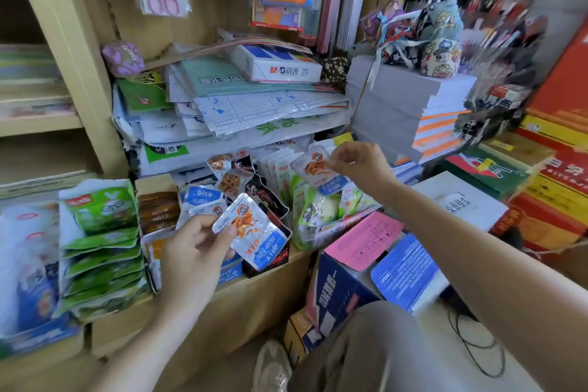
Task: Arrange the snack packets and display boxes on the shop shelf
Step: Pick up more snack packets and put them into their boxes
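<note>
Left grip [195, 248], lower centre, pinches 1 white-and-blue snack packet [254, 229] by a corner; right grip [358, 162], right of centre, pinches a 2nd matching packet [315, 167] over the display boxes [272, 260]; I would slot each upright among its like; box walls crowd close; free room lies only above, beneath the paper stack [254, 105].

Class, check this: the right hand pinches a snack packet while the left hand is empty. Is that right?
No. In the head view the left hand is not empty: it holds a white-and-blue packet. The right hand does pinch a second packet.
</note>
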Available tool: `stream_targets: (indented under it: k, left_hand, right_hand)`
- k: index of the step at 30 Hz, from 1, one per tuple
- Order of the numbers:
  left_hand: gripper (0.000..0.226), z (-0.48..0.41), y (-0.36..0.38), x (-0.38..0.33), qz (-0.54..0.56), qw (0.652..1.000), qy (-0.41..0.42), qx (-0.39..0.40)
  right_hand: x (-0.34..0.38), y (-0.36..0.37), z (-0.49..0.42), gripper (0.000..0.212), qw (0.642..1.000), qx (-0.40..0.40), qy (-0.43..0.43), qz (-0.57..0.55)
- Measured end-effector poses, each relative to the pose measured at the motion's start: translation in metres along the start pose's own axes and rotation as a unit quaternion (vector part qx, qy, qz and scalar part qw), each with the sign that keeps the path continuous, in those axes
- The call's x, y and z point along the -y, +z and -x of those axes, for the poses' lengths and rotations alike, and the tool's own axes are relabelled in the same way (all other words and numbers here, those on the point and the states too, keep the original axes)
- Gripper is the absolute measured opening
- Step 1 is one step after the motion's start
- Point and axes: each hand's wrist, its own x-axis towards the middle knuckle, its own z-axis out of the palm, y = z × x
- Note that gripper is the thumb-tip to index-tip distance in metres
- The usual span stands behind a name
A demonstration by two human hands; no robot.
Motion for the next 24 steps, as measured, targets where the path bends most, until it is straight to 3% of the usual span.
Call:
stream_targets:
  k: [4, 8, 13, 19, 24]
  left_hand:
    - [0.009, 0.0, -0.011, 0.0, 0.022, 1.0, -0.02, -0.005]
    - [0.009, -0.003, -0.031, 0.0, 0.037, 0.998, -0.035, -0.023]
    - [0.015, -0.018, -0.077, 0.002, 0.033, 0.993, -0.031, -0.106]
    - [0.008, -0.031, -0.157, 0.02, 0.025, 0.978, -0.029, -0.204]
    - [0.013, -0.028, -0.179, 0.022, -0.065, 0.98, 0.007, -0.186]
  right_hand:
    - [0.025, 0.01, 0.012, 0.016, 0.988, -0.028, 0.044, -0.148]
    - [0.048, 0.029, 0.035, 0.009, 0.959, -0.004, 0.082, -0.272]
    - [0.072, 0.064, 0.066, 0.013, 0.916, 0.0, 0.124, -0.381]
    - [0.078, 0.12, 0.095, 0.021, 0.922, -0.038, 0.13, -0.362]
    - [0.07, 0.15, 0.102, 0.01, 0.965, -0.08, 0.067, -0.242]
